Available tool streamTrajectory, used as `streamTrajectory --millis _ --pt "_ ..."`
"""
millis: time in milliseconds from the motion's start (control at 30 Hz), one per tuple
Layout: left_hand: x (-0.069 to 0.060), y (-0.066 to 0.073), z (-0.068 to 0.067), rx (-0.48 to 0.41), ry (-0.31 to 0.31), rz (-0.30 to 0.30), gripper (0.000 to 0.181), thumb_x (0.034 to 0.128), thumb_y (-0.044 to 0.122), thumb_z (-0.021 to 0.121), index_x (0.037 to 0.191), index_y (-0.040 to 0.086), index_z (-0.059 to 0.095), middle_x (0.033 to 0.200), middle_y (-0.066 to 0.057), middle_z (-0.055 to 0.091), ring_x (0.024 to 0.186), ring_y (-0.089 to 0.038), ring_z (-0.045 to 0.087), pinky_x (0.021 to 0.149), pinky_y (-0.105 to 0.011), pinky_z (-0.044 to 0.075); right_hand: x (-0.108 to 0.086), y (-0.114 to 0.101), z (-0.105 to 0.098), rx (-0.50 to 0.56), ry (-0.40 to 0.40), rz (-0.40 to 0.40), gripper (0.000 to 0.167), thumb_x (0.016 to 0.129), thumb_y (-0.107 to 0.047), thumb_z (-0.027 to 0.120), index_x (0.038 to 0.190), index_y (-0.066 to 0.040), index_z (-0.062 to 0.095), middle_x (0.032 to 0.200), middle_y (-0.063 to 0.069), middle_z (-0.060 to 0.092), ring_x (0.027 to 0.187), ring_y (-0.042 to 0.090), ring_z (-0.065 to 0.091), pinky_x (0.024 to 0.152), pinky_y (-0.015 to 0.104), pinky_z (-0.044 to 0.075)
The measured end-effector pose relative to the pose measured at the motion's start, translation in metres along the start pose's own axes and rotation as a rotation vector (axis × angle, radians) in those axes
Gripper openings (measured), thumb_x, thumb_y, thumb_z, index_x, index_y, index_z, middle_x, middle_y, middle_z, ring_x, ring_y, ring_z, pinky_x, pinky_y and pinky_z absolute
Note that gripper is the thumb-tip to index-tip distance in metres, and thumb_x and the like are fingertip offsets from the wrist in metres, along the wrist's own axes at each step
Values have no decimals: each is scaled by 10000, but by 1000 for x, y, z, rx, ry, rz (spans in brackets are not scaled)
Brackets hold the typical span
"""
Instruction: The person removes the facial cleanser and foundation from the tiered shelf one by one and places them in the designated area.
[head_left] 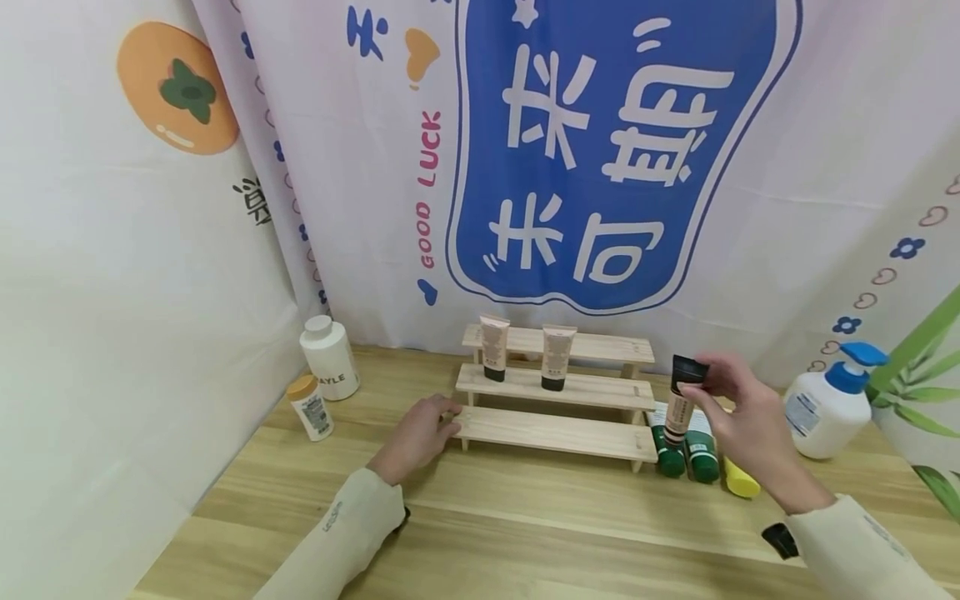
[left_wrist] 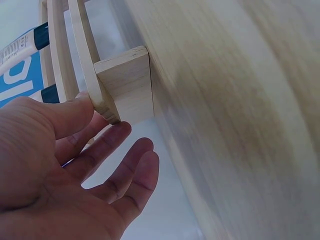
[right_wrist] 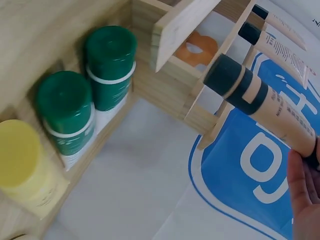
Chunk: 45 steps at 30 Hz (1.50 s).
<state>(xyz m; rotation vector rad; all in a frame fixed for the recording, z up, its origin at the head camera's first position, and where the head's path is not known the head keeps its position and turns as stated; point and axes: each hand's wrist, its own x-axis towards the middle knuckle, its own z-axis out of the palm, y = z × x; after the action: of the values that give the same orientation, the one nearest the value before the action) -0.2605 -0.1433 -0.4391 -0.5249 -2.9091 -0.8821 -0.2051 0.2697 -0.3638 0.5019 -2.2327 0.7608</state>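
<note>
A three-tier wooden rack [head_left: 555, 429] stands against the curtain. Two pink tubes with black caps, one at the left [head_left: 494, 346] and one near the centre [head_left: 557, 357], stand cap-down on its middle tier. My left hand [head_left: 422, 429] pinches the left end of the lowest tier; in the left wrist view the thumb and fingers of that hand [left_wrist: 75, 165] are at the board's end. At the rack's right, my right hand [head_left: 742, 408] holds up a pink tube with black ends [head_left: 678, 408] between thumb and fingers. That tube [right_wrist: 280, 117] is tilted in the right wrist view.
Green-capped tubes [head_left: 702, 457] and a yellow one [head_left: 741, 481] lie right of the rack, below my right hand. A white pump bottle [head_left: 825, 412] stands at the far right. A white bottle [head_left: 330, 358] and a smaller orange-capped bottle [head_left: 311, 410] are on the left.
</note>
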Motion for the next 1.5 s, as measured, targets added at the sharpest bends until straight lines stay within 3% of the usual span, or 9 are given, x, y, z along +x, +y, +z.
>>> streamTrajectory --millis 133,333,467,600,1000,1267,1367,1500 --pt "-1 2 0 -9 -1 5 222 902 111 654 1112 36 653 1122 -114 601 956 -241 562 777 -372 491 -11 2 -4 -45 -82 29 436 766 19 763 1149 -27 559 856 35 635 734 103 590 665 87 465" --pt "-2 2 0 -11 7 6 223 899 105 657 1111 33 654 1125 -121 603 959 -246 565 787 -375 491 -30 6 -5 -18 -304 68 405 781 -9 757 1133 -55 562 807 -18 612 674 65 580 568 201 505" --pt "-2 2 -1 -11 6 6 225 900 110 657 1112 35 655 1123 -117 604 958 -240 565 788 -369 492 -42 8 -4 36 -444 188 382 823 -42 727 1154 -56 537 814 -22 607 694 57 579 578 224 508" --pt "-1 2 -1 -1 7 7 224 899 110 659 1111 36 657 1118 -113 606 950 -239 566 776 -363 494 -52 11 -1 118 -535 330 380 860 -91 697 1182 -15 511 822 6 606 713 93 593 570 245 514" --pt "1 1 -1 4 2 -1 226 902 120 656 1114 40 655 1110 -102 605 965 -236 560 786 -365 489 -75 17 15 237 -687 514 301 845 -113 709 1088 26 599 786 53 536 627 134 566 505 287 521" --pt "1 1 -1 14 0 -4 221 902 121 656 1109 44 657 1101 -100 606 949 -224 556 771 -360 482 -79 17 20 191 -710 620 294 823 -103 728 1074 12 625 793 68 510 590 182 564 471 290 509" --pt "1 1 -1 11 -2 -5 224 903 120 654 1114 42 656 1111 -105 604 952 -226 555 775 -361 481 -79 18 20 164 -732 626 304 830 -120 723 1092 3 631 762 50 537 550 191 572 458 296 497" --pt "0 1 -1 7 -3 -5 225 904 117 653 1115 38 655 1119 -109 602 955 -230 555 778 -365 482 -81 22 18 166 -767 574 310 846 -129 705 1111 13 629 664 31 551 491 195 577 431 292 481"
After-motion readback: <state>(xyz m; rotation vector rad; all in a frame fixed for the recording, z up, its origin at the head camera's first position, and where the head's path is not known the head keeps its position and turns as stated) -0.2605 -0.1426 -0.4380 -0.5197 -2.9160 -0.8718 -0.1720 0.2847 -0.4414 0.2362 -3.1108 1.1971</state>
